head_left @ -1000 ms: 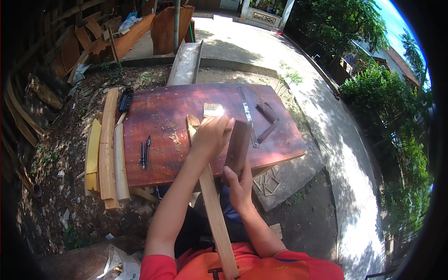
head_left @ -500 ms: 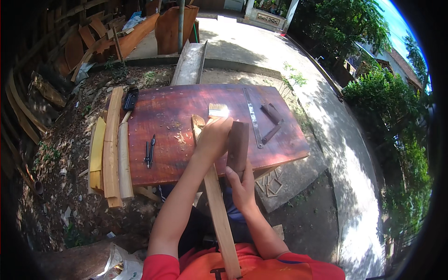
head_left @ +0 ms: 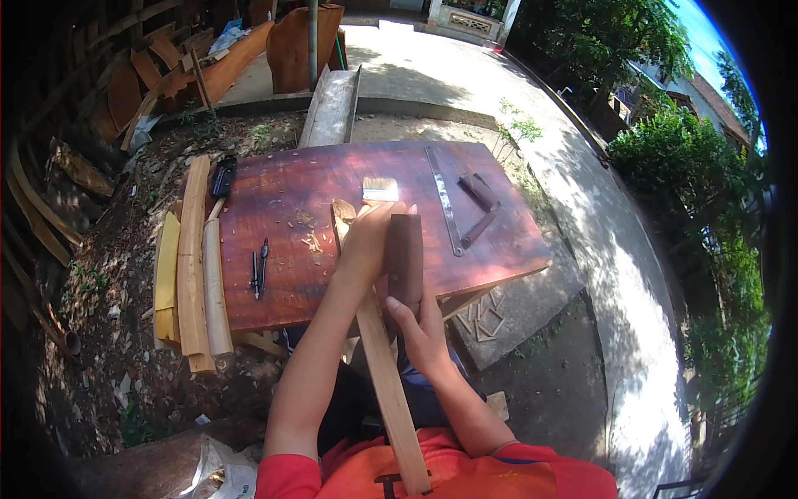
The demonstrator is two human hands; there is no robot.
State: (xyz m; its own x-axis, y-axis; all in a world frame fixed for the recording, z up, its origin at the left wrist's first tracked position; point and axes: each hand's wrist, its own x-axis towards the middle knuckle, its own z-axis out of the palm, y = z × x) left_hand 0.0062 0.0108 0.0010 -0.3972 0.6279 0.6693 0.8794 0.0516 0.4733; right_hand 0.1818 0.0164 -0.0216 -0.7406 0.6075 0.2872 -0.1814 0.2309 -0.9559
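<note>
My left hand is closed on a flat paintbrush. Pale bristles and a shiny metal band show beyond the fingers, while the handle is hidden. My right hand grips the lower end of a dark brown wooden block, its thumb lying along the near side. The block stands tilted upright right beside my left hand, and whether the two touch I cannot tell. Beneath my left forearm a long pale wooden strip runs from the reddish-brown table back to my chest.
Wood strips lie along the table's left edge, near a black case. A drawing compass and wood shavings are on the tabletop. To the right lie a metal ruler and a dark angled wooden piece.
The dark block has shifted a little left, closer to my left hand. My head view has turned slightly, so the table sits a bit differently. Both grips are the same.
</note>
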